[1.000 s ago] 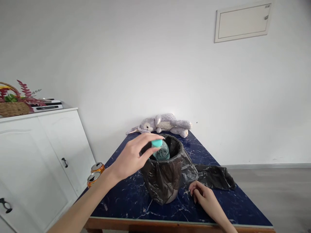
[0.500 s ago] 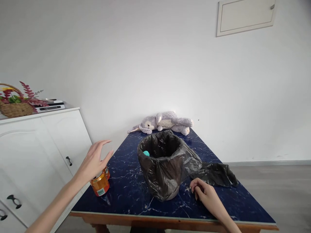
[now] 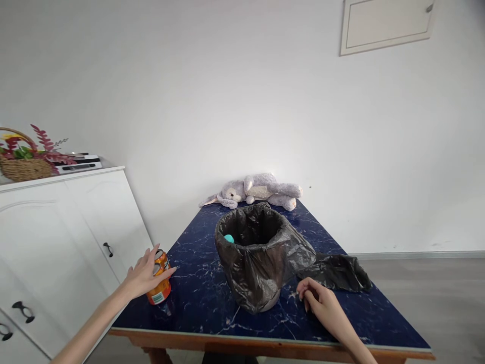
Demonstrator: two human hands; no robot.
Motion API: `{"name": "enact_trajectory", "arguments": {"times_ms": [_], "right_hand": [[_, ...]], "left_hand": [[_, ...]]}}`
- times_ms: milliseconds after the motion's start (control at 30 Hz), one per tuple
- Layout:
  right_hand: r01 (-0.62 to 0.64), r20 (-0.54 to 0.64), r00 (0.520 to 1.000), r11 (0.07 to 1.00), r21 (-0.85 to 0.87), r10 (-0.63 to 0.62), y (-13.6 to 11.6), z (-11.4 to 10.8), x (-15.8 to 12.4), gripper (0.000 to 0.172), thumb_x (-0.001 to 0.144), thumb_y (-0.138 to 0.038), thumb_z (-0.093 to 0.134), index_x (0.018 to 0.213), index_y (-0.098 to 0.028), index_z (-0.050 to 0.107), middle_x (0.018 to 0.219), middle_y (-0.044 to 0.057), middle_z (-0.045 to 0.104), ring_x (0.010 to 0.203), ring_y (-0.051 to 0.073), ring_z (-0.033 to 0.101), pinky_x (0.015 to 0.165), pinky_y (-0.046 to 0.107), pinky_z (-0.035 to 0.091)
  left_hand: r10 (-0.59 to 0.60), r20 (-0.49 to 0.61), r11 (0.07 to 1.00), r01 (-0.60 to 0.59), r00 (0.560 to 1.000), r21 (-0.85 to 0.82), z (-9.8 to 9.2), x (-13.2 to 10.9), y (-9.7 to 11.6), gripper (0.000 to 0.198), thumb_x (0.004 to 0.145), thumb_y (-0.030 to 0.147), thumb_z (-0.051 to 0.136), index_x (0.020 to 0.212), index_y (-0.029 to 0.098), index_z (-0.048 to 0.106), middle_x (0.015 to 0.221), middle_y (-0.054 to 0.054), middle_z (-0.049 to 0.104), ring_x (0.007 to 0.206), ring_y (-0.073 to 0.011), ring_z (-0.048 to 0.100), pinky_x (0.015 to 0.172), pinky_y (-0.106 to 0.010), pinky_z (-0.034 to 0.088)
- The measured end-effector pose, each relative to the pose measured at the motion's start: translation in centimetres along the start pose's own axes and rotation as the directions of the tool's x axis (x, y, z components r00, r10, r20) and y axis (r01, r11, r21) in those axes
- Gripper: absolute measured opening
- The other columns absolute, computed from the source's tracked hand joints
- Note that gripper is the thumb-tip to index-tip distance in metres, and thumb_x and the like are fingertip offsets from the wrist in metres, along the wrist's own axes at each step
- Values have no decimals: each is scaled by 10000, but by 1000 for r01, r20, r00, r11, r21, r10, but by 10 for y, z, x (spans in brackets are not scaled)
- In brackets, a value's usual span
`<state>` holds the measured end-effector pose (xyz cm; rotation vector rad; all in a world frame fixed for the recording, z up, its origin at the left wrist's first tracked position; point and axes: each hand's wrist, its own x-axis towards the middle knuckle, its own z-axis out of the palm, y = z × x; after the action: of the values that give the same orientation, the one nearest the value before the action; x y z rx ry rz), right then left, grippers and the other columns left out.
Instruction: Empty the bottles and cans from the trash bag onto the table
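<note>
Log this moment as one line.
left hand: open at nearer orange can, contact unclear | right hand: loosely curled on blue table | lined bin: teal cap visible inside

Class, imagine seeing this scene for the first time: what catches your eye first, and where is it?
The bin lined with a black plastic bag dominates the middle of the blue table, with a turquoise cap showing inside its left side. Behind it, a grey plush rabbit lies at the far end. Near the left edge, the left hand spreads beside two orange cans.
</note>
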<state>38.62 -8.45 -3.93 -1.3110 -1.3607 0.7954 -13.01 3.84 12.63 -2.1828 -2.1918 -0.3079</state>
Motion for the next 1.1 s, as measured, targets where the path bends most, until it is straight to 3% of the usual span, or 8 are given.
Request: {"name": "enact_trajectory", "arguments": {"times_ms": [100,200,400,600,833,1100], "right_hand": [[-1,0,1000,1000,-4,1,1,0,0,201,872,-363,489,880,-247,652,774,-17,662,610,172,625,645,289,465],[1,4,1000,1000,-7,-1,2,0,-1,204,879,-366,488,889,-245,653,774,-19,657,608,171,621,641,290,461],[6,8,1000,1000,-16,-6,3,0,-1,205,890,-361,482,893,-240,648,781,-14,653,617,170,624,651,293,462],[3,9,1000,1000,-17,-2,4,0,-1,207,878,-363,482,893,-240,648,785,-9,659,610,170,622,636,292,455],[8,6,1000,999,-31,-8,5,-1,-1,199,876,-357,487,883,-246,652,772,-19,663,607,166,625,647,283,463],[20,8,1000,999,-40,-19,6,-1,-2,197,894,-350,478,873,-249,647,766,-21,662,596,163,617,624,276,455]], "left_hand": [[-22,80,999,20,997,35,5,-1,2,1236,807,862,487,1713,77,185,1780,-282,107,1628,-493,196,1241,-694,294],[8,90,1000,-8,996,-4,6,-4,3,1227,821,832,513,1711,50,192,1794,-255,47,1638,-462,186,1245,-558,378],[30,100,995,-20,995,-99,4,-16,12,1132,893,751,517,1746,184,34,1807,-168,-103,1437,-422,578,963,-429,620],[60,116,996,-51,991,-78,5,-17,17,1077,909,725,510,1746,180,108,1815,-146,6,1429,-425,585,910,-430,641],[109,119,993,-103,987,-63,7,-19,21,994,929,697,470,1741,213,162,1821,-96,75,1387,-345,639,935,-360,637],[163,131,983,-149,978,-111,10,-15,46,977,925,653,503,1732,194,198,1817,-135,81,1345,-382,664,868,-401,652]]}}
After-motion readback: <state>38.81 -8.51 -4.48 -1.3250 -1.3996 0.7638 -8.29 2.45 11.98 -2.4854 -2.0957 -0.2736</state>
